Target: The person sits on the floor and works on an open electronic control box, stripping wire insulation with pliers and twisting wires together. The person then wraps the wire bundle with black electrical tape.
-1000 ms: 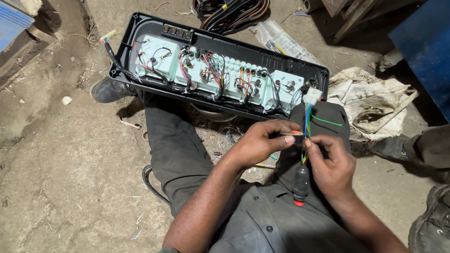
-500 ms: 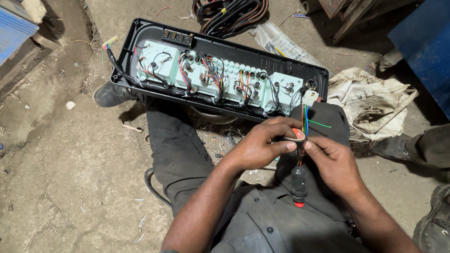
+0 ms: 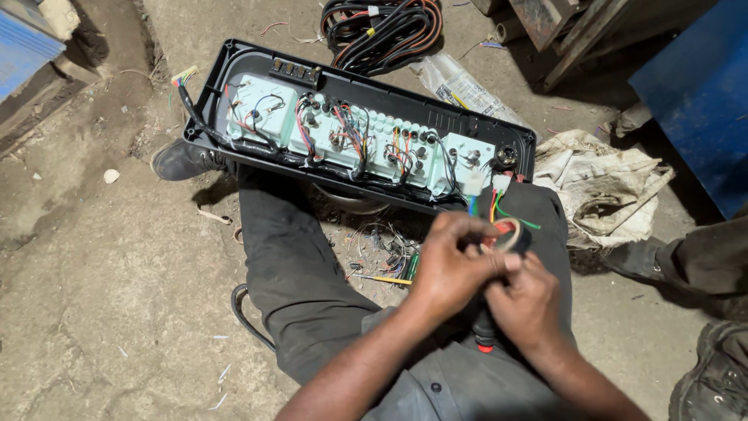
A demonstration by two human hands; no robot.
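Since the earlier frame, both hands have been drawn closer together and a roll of black insulating tape [image 3: 510, 234] has been brought up between them, pinched by the left hand [image 3: 452, 265] while the right hand [image 3: 530, 300] is closed around the wire bundle [image 3: 485, 331] beneath it. Open concrete floor [image 3: 93, 312] is left on the left side, whereas the right is crowded by crumpled sacking [image 3: 600, 187] and a blue panel [image 3: 693, 93]. Just beyond the tape, the black plastic instrument cluster [image 3: 234, 62] is propped across the knees, its pale ribbed back strung with coloured wires.
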